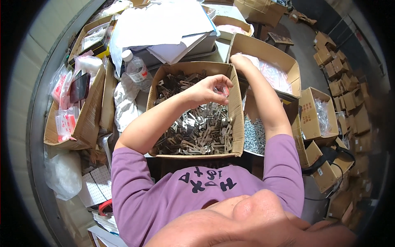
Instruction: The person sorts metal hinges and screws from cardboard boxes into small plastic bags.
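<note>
Above an open cardboard box [238, 123] full of flat slotted metal brackets [201, 133], my left hand [207, 89] is curled closed. Between its thumb and fingers is a small clear plastic bag [221, 89] with a red edge. My right arm stretches forward to the right of that box. My right hand [240, 61] is at the near left corner of a second carton [267, 45], which holds clear plastic bags [275, 74]. Its fingers are hidden. Below my right forearm lie many small silvery screws [254, 136] in a container.
A clear plastic bottle [138, 70] stands beyond the bracket box's left corner. Papers [164, 29] cover a grey bin behind. On the left, a carton [80, 123] holds packets and a dark phone [80, 87]. Further cartons [317, 113] are stacked to the right.
</note>
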`<action>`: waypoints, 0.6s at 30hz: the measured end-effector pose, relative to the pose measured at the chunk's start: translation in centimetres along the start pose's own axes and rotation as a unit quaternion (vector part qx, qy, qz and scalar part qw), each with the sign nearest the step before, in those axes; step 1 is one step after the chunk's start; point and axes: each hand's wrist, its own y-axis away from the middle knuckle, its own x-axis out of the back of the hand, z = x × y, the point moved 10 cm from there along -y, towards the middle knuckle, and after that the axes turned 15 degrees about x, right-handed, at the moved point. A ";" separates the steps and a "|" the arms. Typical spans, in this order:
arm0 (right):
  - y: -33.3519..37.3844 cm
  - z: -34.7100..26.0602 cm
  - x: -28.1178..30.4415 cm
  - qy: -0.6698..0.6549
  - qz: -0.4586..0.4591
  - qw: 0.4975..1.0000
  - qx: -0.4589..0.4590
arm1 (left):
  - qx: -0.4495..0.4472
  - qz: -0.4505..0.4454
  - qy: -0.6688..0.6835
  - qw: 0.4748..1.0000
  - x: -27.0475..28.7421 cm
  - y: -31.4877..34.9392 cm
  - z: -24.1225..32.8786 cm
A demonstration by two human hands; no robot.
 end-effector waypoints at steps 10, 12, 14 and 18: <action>5.1 0.5 4.5 -0.167 0.293 0.941 0.036 | 0.001 0.020 -0.027 0.999 0.1 0.2 0.9; 6.0 0.5 5.2 -0.244 0.319 0.915 0.022 | 0.004 0.030 -0.026 0.999 0.6 0.2 0.6; 7.3 0.9 5.9 -0.389 0.371 0.843 0.010 | 0.003 0.038 -0.030 0.999 0.9 0.2 0.4; 10.7 -3.7 9.0 -0.504 0.382 0.773 0.048 | 0.002 0.041 -0.023 0.999 0.8 0.2 0.2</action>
